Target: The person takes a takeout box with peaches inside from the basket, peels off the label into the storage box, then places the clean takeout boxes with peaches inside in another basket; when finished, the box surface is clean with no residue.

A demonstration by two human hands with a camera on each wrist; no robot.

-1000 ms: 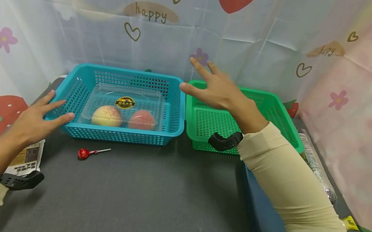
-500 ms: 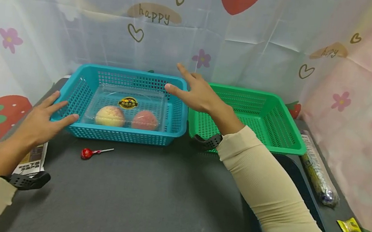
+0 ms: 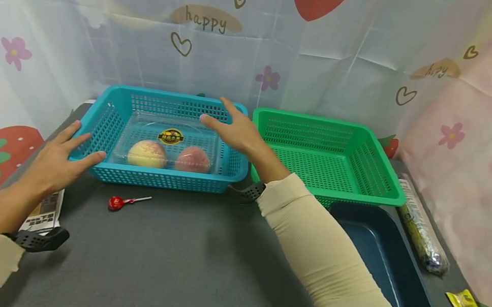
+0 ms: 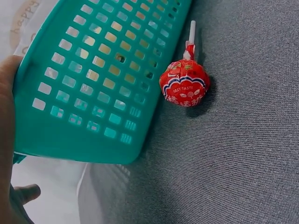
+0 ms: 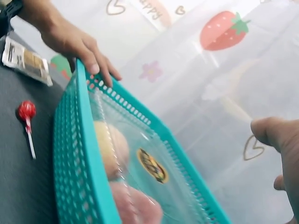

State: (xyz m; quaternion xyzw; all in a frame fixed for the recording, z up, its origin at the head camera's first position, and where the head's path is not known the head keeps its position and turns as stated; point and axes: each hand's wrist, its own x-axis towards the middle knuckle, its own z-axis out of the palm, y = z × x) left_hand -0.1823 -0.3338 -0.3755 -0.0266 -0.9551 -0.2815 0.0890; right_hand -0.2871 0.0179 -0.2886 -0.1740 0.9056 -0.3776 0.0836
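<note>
A teal basket [image 3: 109, 106] stands at the back left and holds a clear plastic box [image 3: 168, 126] with a yellowish fruit [image 3: 146, 154] and a pink fruit [image 3: 193, 159] inside. My left hand [image 3: 60, 161] rests with straight fingers on the basket's front left corner [image 5: 86, 70]. My right hand [image 3: 232, 129] hovers open over the basket's right side, above the box, holding nothing. In the right wrist view the box [image 5: 140, 154] lies just below my fingers [image 5: 275, 135]. A red lollipop [image 3: 116, 202] lies on the grey mat in front of the basket [image 4: 93, 84], also the lollipop [image 4: 185, 84] in the left wrist view.
An empty green basket [image 3: 358, 136] stands to the right of the teal one. A dark blue tray [image 3: 412, 297] lies in front of it. A foil-wrapped roll [image 3: 423, 231] and a yellow candy [image 3: 461, 299] lie at the right edge. A printed packet [image 3: 43, 210] lies under my left wrist.
My right hand has moved left from above the green basket to above the teal basket and lower. The blue tray is now uncovered. My left hand has stayed on the corner.
</note>
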